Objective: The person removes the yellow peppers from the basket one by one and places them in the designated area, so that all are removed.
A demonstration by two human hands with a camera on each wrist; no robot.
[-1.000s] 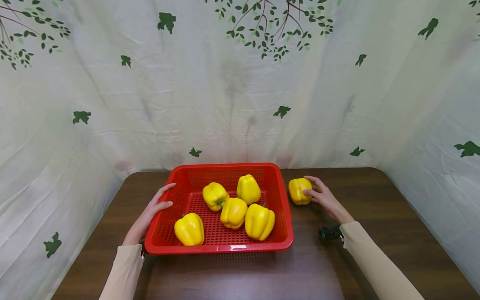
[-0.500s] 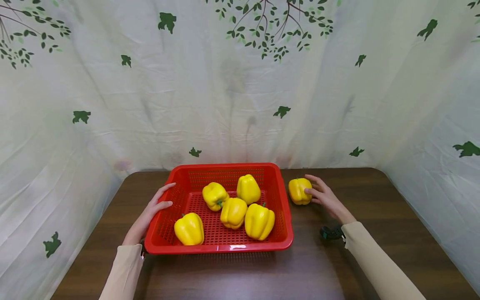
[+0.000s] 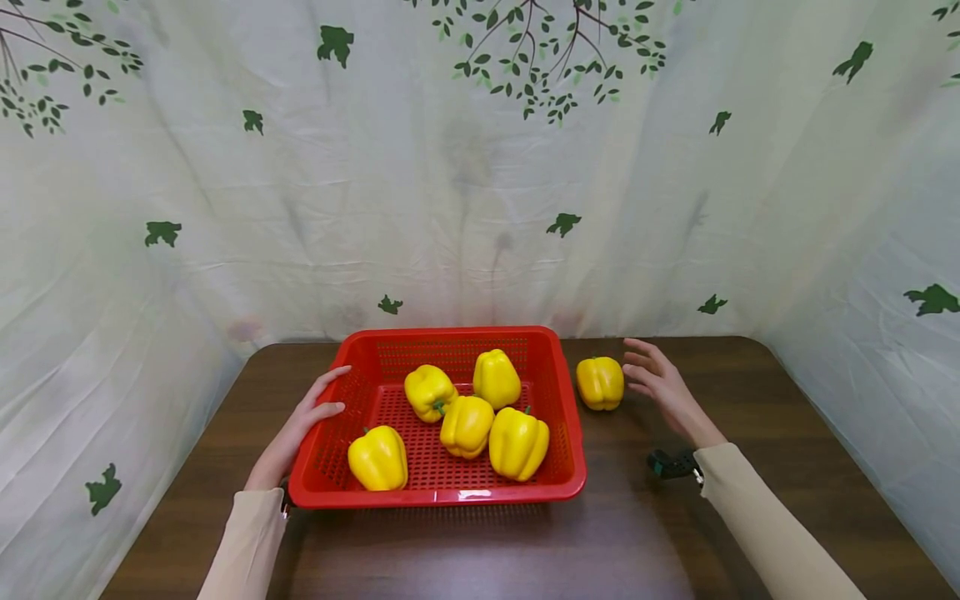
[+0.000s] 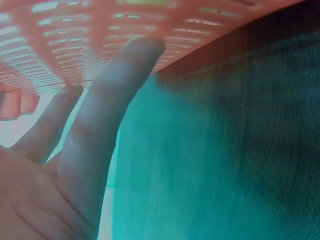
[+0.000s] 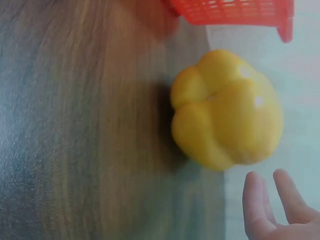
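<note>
In the head view my left hand (image 3: 300, 425) holds the left rim of a red perforated plastic basket (image 3: 420, 499), thumb and index fingertip lying over the rim. The left wrist view shows straight fingers (image 4: 107, 100) of that hand against the basket's slotted outer wall (image 4: 100, 40). Inside the basket are several yellow bell peppers (image 3: 378, 458). Another yellow bell pepper (image 3: 600, 383) sits on the table just right of the basket. My right hand (image 3: 667, 392) is beside this pepper, apart from it, fingers spread and holding nothing. The right wrist view shows the gap between pepper and fingertips.
The dark wooden table (image 3: 480, 558) ends at a light curtain (image 3: 480, 208) with printed leaves, which hangs behind and along both sides. A black wristband (image 3: 672, 463) is on the right wrist.
My right hand has let go of the single bell pepper and drawn back to the right, its fingers straightening. The left hand, basket and peppers stay where they were.
</note>
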